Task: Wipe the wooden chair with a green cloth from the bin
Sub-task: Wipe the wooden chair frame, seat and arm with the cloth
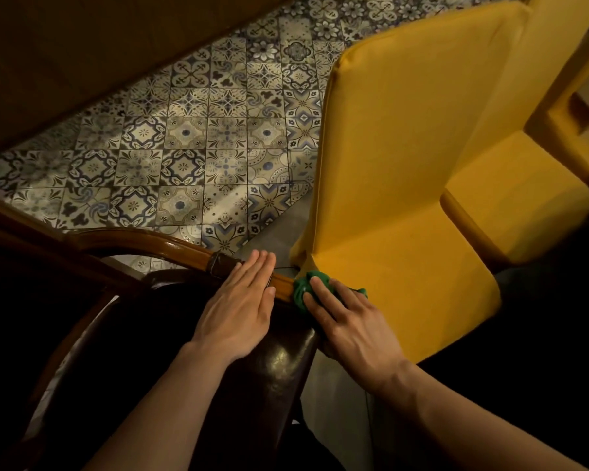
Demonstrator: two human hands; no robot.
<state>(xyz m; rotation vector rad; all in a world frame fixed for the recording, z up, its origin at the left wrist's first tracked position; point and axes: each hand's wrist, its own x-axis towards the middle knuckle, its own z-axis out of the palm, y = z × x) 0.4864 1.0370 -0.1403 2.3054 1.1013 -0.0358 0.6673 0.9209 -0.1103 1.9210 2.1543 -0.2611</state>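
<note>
two bare forearms are reaching up from the bottom of the frame toward the wooden chair (184,248), whose dark glossy back is filling the lower left. the left hand (242,300) is lying open and flat, fingers together, resting on the curved top rail near the lower middle of the frame and appearing to steady it. just to its right, the right hand (347,321) is pressing down on the green cloth (301,287), fingers spread over it rather than curled into a fist, so it is pinning the cloth more than clutching it. the cloth is sitting bunched on the end of the rail, where the polished wood is meeting the chair's dark padded part.

the cloth is looking soft, light and limp, so it is likely folding and slipping under the palm; keeping it wadded under flat fingers seems the sensible hold. the chair is looking stiff and fairly heavy, its varnish shining and probably slick, so the rail is the natural place for bracing.

just beyond the hands, a yellow upholstered chair (405,164) is rising through the right half of the frame, close beside the cloth, and whether it is touching is hard to tell. further off, a patterned tile floor (184,137) is running diagonally across the middle, and the upper left is falling into dim brown shadow. the room is warmly and weakly lit. no bin is in view.
</note>
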